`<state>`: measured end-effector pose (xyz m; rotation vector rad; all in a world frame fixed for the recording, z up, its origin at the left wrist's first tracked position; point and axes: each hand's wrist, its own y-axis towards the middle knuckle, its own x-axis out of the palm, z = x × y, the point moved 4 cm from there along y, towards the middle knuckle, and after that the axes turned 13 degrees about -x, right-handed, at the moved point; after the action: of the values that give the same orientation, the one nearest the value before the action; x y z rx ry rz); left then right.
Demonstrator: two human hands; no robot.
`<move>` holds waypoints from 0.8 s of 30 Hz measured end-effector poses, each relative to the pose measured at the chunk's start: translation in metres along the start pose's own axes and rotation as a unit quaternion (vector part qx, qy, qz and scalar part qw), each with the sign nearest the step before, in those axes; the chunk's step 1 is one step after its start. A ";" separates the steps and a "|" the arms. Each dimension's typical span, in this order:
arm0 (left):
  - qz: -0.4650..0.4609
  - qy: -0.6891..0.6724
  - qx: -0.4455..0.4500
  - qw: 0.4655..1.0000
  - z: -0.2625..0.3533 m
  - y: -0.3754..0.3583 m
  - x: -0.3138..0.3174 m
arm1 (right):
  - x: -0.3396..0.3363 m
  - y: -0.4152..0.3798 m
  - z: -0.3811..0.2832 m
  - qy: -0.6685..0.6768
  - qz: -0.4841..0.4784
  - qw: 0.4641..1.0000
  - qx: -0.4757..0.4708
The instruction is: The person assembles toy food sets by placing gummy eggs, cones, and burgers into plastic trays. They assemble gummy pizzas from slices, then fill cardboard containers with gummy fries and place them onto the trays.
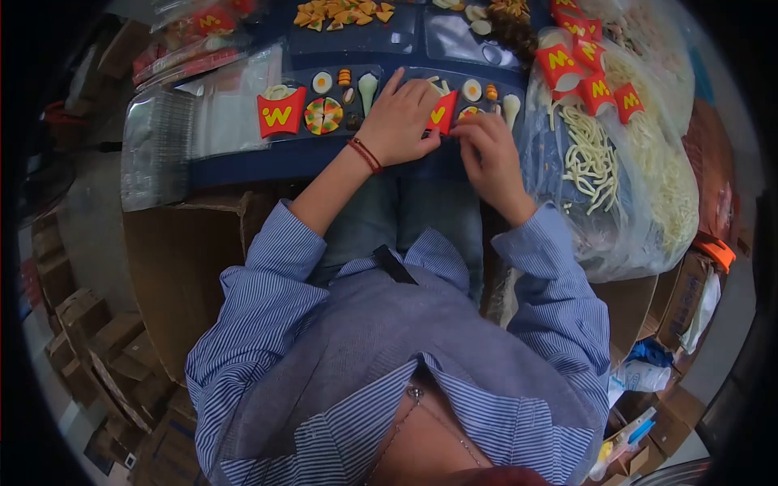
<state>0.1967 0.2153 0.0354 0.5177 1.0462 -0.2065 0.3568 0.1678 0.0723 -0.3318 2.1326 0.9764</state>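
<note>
My left hand (pixel 401 117) lies over the left part of the right clear tray, its fingers bent at a red fry box with a yellow mark (pixel 438 113). Beside that box, my right hand (pixel 490 154) has thumb and forefinger pinched together; what is between them is too small to tell. Around them are a toy egg (pixel 472 89), a small burger (pixel 491 92) and a white spoon-shaped piece (pixel 511 108). The left tray holds another red box (pixel 281 112), an egg (pixel 322 82), a round pizza (pixel 323 116) and a pale green piece (pixel 367 93).
Loose white toy fries (pixel 592 158) lie on a plastic bag at the right, near several red boxes (pixel 597 93). Stacked clear trays (pixel 158 146) stand at the left. Orange and green pieces (pixel 340 14) lie at the back. Cardboard boxes (pixel 174 275) are below the table.
</note>
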 end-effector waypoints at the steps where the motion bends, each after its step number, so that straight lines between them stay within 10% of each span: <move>1: -0.015 0.001 -0.001 1.000 0.000 0.002 -0.002 | 0.003 -0.007 -0.008 0.004 0.002 1.000 -0.006; 16: 0.044 -0.021 -0.120 0.992 -0.056 -0.066 -0.193 | -0.068 0.116 -0.048 -0.009 0.043 0.985 -0.169; 24: 0.138 0.132 -0.116 0.975 -0.173 0.119 -0.322 | -0.073 0.225 -0.052 -0.100 0.021 0.939 -0.328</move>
<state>-0.0483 0.3785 0.2828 0.4797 1.2248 0.2360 0.2657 0.2766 0.2691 -0.4838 1.5869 1.6608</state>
